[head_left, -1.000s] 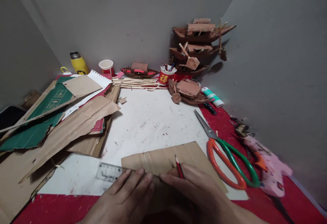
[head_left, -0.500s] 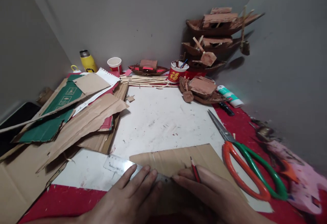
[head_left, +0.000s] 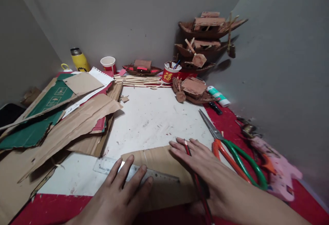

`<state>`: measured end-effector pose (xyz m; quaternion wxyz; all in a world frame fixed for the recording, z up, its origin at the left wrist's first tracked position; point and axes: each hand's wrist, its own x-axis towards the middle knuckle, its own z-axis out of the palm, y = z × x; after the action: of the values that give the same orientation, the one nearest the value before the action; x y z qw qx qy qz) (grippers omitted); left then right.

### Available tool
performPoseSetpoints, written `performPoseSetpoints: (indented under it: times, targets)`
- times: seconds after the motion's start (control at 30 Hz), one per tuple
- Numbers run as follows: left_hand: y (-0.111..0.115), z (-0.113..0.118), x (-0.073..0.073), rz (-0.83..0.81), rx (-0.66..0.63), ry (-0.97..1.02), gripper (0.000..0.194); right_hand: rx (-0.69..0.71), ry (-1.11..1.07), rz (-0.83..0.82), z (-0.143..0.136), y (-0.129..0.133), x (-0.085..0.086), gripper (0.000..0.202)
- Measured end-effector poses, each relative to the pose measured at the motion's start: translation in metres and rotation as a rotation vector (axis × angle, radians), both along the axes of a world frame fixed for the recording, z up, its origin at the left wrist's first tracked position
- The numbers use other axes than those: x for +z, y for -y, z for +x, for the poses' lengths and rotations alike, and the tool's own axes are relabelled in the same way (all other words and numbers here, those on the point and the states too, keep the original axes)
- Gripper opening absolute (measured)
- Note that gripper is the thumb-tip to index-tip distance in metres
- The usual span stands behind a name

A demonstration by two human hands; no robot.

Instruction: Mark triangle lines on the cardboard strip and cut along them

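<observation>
My left hand [head_left: 122, 190] lies with spread fingers over a clear ruler [head_left: 164, 177], fingertips pressing on it. The ruler rests slantwise across a piece of brown cardboard [head_left: 159, 154] near the table's front edge. My right hand [head_left: 205, 163] is stretched over the cardboard's far right part, its fingertips around the far edge. A red and black pencil [head_left: 198, 187] is held in that hand, its point facing away from me. Just right of the hand lie large scissors [head_left: 233, 153] with orange and green handles, partly hidden by my forearm.
Cardboard scraps [head_left: 74, 132] are piled on the left. Thin sticks [head_left: 141, 80], a paper cup [head_left: 108, 64], a yellow bottle [head_left: 81, 60] and a cup with brushes [head_left: 171, 73] line the back. Model boats [head_left: 194, 88] are stacked at back right. A pink glue gun [head_left: 275, 170] lies at right.
My right hand has moved forward and away from the ruler's end to the cardboard's far edge, pencil with it. The left hand stays on the ruler, fingers wider apart. The view has shifted right.
</observation>
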<state>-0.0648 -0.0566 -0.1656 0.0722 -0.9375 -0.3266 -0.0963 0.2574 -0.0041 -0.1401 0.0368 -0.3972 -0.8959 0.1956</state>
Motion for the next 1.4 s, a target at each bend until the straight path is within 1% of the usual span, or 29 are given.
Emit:
performPoseSetpoints:
  times: [0.1,0.27,0.37,0.47,0.53,0.63,0.67,0.77,0.87,1.0,1.1,1.17,1.33,1.4]
  targets:
    - [-0.004,0.0,-0.001,0.036,-0.004,0.033,0.071,0.023,0.012,-0.028,-0.002,-0.005,0.008,0.125]
    - [-0.005,0.003,0.0,0.093,0.002,0.135,0.043,0.012,0.052,-0.092,0.002,-0.013,0.015,0.114]
    - [-0.003,0.005,-0.004,0.121,-0.012,0.157,0.038,0.015,0.082,-0.134,0.006,-0.018,0.019,0.103]
    - [-0.005,0.005,-0.006,0.122,-0.02,0.217,0.035,0.03,0.095,-0.147,0.008,-0.022,0.022,0.098]
    - [-0.008,0.002,-0.002,0.072,-0.028,0.219,0.036,0.047,0.08,-0.142,0.008,-0.023,0.024,0.098]
    - [-0.015,-0.007,0.014,-0.002,-0.076,0.128,0.041,0.072,0.046,-0.124,0.007,-0.025,0.027,0.097]
    - [-0.017,-0.01,0.022,-0.002,-0.095,0.096,0.043,0.074,0.037,-0.121,0.007,-0.027,0.027,0.096]
    - [-0.024,-0.019,0.041,-0.014,-0.067,-0.021,0.042,0.076,0.011,-0.141,0.005,-0.031,0.03,0.097]
    - [-0.026,-0.023,0.052,-0.001,-0.06,-0.053,0.042,0.075,0.007,-0.161,0.005,-0.034,0.031,0.099]
    - [-0.026,-0.021,0.059,0.012,-0.049,-0.001,0.035,0.068,0.027,-0.154,0.004,-0.033,0.03,0.101]
    - [-0.025,-0.017,0.061,-0.047,-0.002,0.071,0.033,0.062,0.039,-0.159,0.005,-0.032,0.027,0.103]
    - [-0.024,-0.017,0.06,-0.085,0.032,0.07,0.032,0.058,0.038,-0.161,0.006,-0.032,0.026,0.103]
    - [-0.023,-0.033,0.057,-0.067,0.041,0.043,0.036,0.055,-0.002,-0.168,0.007,-0.032,0.027,0.101]
    - [-0.022,-0.041,0.057,-0.065,0.099,0.084,0.037,0.052,-0.019,-0.173,0.006,-0.032,0.028,0.101]
